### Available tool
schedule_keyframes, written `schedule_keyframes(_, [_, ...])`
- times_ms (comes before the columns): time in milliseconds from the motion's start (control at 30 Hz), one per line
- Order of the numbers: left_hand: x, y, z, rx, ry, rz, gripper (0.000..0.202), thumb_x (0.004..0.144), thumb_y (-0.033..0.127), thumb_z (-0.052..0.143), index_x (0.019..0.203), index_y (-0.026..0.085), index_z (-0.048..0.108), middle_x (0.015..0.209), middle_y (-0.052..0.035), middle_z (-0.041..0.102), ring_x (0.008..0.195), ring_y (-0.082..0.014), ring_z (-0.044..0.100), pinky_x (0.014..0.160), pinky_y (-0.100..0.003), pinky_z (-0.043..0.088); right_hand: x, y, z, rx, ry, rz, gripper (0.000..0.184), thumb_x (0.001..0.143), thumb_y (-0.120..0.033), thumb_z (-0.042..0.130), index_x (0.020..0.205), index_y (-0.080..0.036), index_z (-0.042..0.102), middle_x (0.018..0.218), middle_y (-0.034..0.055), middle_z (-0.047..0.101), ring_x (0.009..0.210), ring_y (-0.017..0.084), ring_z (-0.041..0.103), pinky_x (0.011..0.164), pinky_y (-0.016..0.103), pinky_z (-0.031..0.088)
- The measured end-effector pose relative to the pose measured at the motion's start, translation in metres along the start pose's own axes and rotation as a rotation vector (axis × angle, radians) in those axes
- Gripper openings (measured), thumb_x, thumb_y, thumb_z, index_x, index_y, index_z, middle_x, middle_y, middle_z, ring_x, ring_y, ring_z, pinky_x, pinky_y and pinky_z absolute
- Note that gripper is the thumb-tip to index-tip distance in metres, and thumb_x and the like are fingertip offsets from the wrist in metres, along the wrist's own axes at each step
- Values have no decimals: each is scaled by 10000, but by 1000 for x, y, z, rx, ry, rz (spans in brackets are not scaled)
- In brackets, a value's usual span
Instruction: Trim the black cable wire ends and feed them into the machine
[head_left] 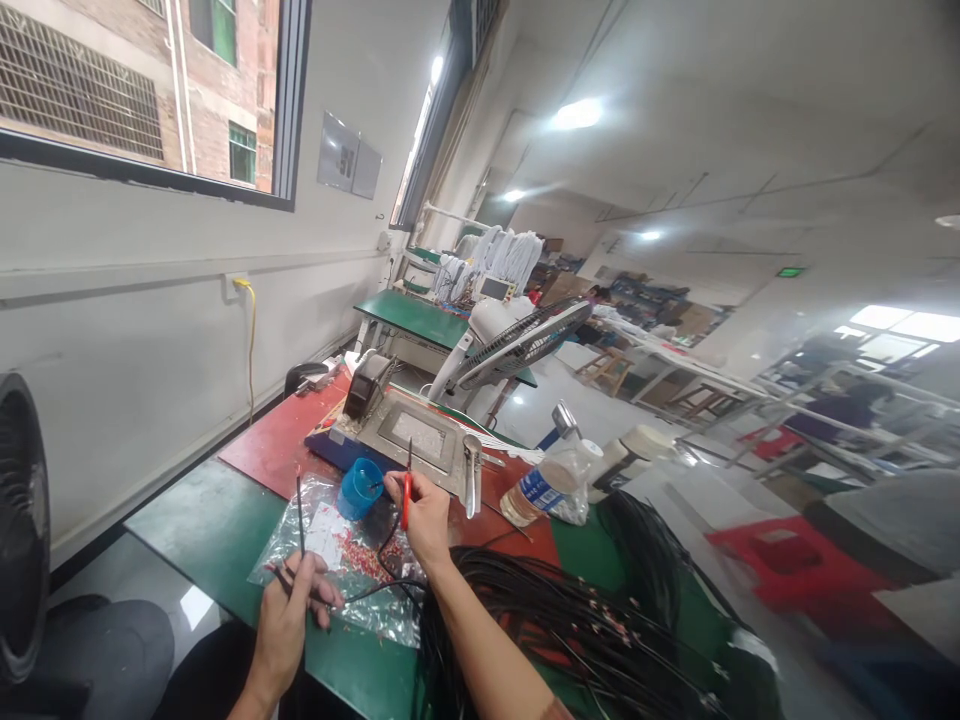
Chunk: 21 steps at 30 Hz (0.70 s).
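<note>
two bare hands (296,592) (427,522), one red-handled tool (406,502), one blue cup (358,492), one blue-labelled bottle (531,495), black cables (536,595) past counting

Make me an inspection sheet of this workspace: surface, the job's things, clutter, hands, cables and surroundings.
Surface: green tabletop, partly covered by a red sheet.
Job's things: red-handled scissors, blades pointing up; black cable; blue cup.
Clutter: clear plastic bag with small red bits on it; blue-labelled bottle; metal-topped machine.
Hands: left hand holds the black cable; right hand holds the scissors and seems to pinch a cable end near the cup.
Cables: black cable bundle heaped on the right; yellow cable hanging down the wall.
Surroundings: fan and second green table beyond; background partly blurred.
</note>
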<state>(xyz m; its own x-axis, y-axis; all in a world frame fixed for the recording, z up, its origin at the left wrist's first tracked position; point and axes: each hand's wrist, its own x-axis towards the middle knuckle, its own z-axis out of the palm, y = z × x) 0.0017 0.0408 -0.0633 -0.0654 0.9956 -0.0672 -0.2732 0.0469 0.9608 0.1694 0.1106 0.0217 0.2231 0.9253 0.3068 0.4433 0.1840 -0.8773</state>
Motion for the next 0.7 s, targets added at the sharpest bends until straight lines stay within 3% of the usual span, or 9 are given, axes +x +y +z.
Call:
schedule_keyframes(200, [0, 5, 1, -3, -6, 8, 347, 865, 492, 457, 773, 170, 546, 531, -13, 619, 445, -167, 583, 397, -250, 442, -7, 9, 9, -261, 21, -41, 292, 777, -462, 570, 753, -207, 710, 741, 30, 707, 679, 174, 630, 609, 229, 425])
schedule_keyframes(300, [-1, 4, 1, -7, -11, 6, 354, 863, 494, 457, 767, 167, 553, 536, -21, 626, 454, -170, 587, 404, -251, 443, -6, 10, 7, -204, 47, 9, 308, 761, -473, 582, 745, -192, 706, 721, 33, 698, 677, 176, 620, 612, 237, 423])
schedule_keyframes(400, [-1, 3, 0, 10, -10, 5, 354, 869, 488, 449, 766, 166, 553, 545, -24, 639, 438, -158, 575, 417, -249, 441, -4, 6, 1, 91, 113, 114, 327, 688, -478, 653, 743, -157, 686, 611, 15, 642, 592, 150, 570, 559, 234, 415])
schedule_keyframes(500, [-2, 1, -1, 22, 2, -2, 357, 861, 493, 458, 769, 163, 559, 547, -21, 647, 407, -147, 555, 424, -252, 438, -4, -2, -11, 518, 165, 304, 348, 614, -467, 726, 728, -149, 642, 454, -57, 480, 415, 74, 405, 423, 195, 320])
schedule_keyframes(600, [-1, 2, -3, 17, 4, -11, 355, 842, 504, 485, 780, 164, 564, 562, -23, 656, 431, -163, 574, 436, -261, 445, -9, -7, -28, 875, 122, 433, 331, 581, -405, 776, 739, -156, 625, 438, -95, 387, 384, 31, 311, 383, 151, 261])
schedule_keyframes(700, [2, 3, -3, 32, 0, -18, 359, 833, 515, 495, 776, 167, 563, 565, -21, 658, 426, -163, 572, 449, -265, 448, -18, -4, -45, 1059, 57, 479, 298, 584, -347, 792, 743, -163, 619, 451, -107, 344, 379, 15, 275, 369, 129, 245])
